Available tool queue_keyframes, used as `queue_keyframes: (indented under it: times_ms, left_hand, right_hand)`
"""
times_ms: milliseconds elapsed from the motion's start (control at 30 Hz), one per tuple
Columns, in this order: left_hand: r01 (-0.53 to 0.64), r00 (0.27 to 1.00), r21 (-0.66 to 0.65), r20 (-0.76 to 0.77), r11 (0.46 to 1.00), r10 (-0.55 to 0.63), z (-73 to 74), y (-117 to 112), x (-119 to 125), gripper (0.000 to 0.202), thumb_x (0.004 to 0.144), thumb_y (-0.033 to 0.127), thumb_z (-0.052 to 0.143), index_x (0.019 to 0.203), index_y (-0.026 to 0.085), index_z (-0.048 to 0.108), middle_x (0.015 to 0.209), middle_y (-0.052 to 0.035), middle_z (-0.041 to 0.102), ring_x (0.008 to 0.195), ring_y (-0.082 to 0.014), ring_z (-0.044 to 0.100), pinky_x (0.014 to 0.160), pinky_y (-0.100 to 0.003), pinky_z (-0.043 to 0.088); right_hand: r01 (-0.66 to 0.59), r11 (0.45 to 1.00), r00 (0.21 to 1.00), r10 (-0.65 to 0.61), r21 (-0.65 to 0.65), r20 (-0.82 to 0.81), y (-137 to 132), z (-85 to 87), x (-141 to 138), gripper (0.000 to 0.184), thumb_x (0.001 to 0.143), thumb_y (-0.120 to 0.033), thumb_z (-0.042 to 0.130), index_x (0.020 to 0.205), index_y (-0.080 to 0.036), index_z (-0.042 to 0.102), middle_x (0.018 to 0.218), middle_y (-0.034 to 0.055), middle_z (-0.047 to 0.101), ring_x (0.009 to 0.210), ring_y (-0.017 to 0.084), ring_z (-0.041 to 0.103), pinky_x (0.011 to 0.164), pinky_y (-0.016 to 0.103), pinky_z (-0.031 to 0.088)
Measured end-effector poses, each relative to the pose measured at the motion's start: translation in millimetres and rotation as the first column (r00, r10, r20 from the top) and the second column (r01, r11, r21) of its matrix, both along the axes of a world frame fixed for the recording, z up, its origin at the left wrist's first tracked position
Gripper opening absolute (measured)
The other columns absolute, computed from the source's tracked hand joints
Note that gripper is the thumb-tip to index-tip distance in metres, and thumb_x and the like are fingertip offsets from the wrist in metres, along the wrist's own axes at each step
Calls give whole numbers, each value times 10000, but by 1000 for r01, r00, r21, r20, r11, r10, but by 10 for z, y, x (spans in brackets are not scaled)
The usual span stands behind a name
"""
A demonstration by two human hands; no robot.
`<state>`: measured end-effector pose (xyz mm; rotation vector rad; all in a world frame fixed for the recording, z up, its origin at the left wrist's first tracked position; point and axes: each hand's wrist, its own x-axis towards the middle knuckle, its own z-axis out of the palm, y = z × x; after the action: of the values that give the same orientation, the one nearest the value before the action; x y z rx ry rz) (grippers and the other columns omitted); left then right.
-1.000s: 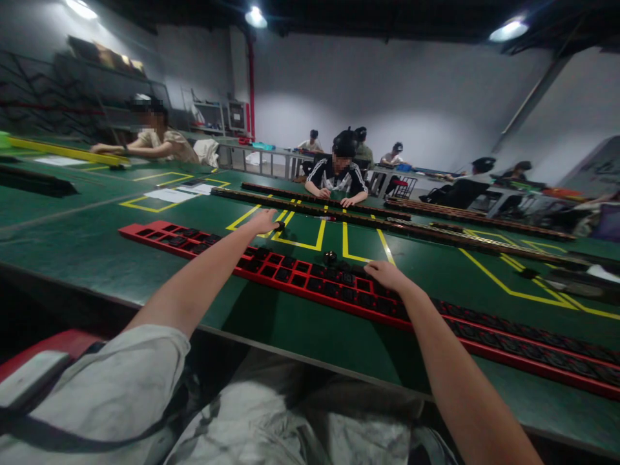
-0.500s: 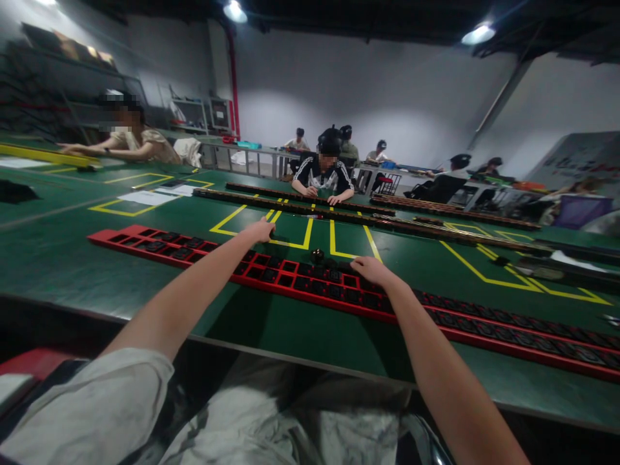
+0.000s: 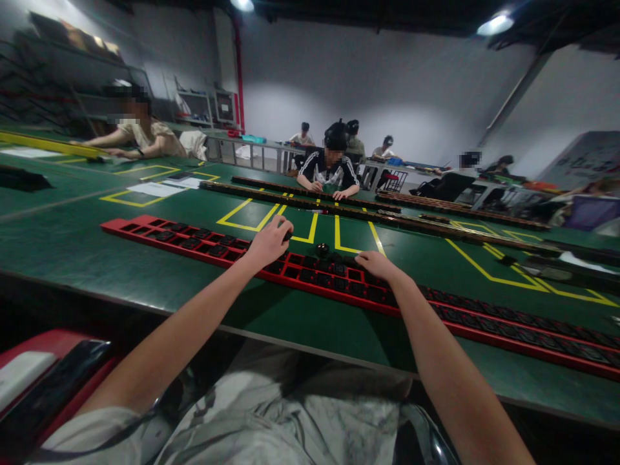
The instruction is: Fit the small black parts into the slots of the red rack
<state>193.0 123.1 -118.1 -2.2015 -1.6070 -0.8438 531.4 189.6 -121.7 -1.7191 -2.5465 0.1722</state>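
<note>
A long red tray (image 3: 159, 248) with two rows of square pockets lies across the table in front of me. Black square pieces (image 3: 339, 283) sit in many pockets; others, mostly toward the left end, show bare. My left hand (image 3: 271, 242) is over the tray's middle, its fingers closed around a small black piece (image 3: 289, 234), partly hidden. My right hand (image 3: 380, 266) rests at the tray's far edge with fingers curled together; what they grip, if anything, is hidden. Between the hands, a loose black piece (image 3: 321, 248) lies just behind the tray.
Long dark strips (image 3: 310, 205) run across the green table (image 3: 159, 294) beyond yellow tape outlines (image 3: 349, 250). A person (image 3: 329, 165) leans on the far side; another person (image 3: 150, 135) works at the left by a yellow bar (image 3: 53, 146). White sheets (image 3: 157, 188) lie left.
My left hand has come back from beyond the tray to above its middle, still with the small black piece. My right hand stays at the tray's far edge. The view has shifted slightly.
</note>
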Motion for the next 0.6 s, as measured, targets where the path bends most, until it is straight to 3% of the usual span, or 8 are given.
queue_keyframes:
  times_ms: [133, 300, 433, 600]
  left_hand:
    - [145, 989, 37, 30, 989, -146, -38, -230, 99, 234, 881, 188, 535, 1112, 214, 555, 1319, -100, 463, 984, -211, 619, 774, -335, 545]
    - [262, 961, 51, 81, 964, -266, -126, -321, 186, 237, 950, 243, 465, 1172, 207, 540, 1285, -95, 498, 1028, -203, 620, 848, -336, 543]
    - [291, 949, 21, 124, 957, -291, -168, -307, 212, 275, 962, 238, 427, 1217, 224, 530, 1219, -75, 552, 1070, -203, 609, 898, -340, 531]
    - [253, 954, -112, 194, 961, -229, -190, -293, 212, 292, 962, 249, 408, 1224, 246, 538, 1253, -58, 561, 1117, -205, 603, 957, -341, 506]
  right_hand:
    - [15, 1000, 1000, -16, -6, -25, 13, -15, 13, 374, 988, -361, 428, 1065, -151, 728, 1136, 128, 714, 1039, 244, 651, 878, 282, 457]
    - [21, 1000, 1000, -21, -19, -13, 37, -18, 18, 380, 987, -369, 430, 1076, -147, 725, 1144, 134, 709, 1016, 241, 658, 850, 274, 465]
    - [24, 1000, 1000, -24, -18, -2, 48, -25, 20, 390, 989, -380, 424, 1099, -154, 722, 1164, 132, 704, 1025, 242, 656, 865, 282, 467]
    - [7, 1000, 1000, -7, -1, -17, 45, -36, 21, 390, 986, -369, 427, 1119, -148, 719, 1191, 137, 696, 1085, 257, 641, 913, 303, 461]
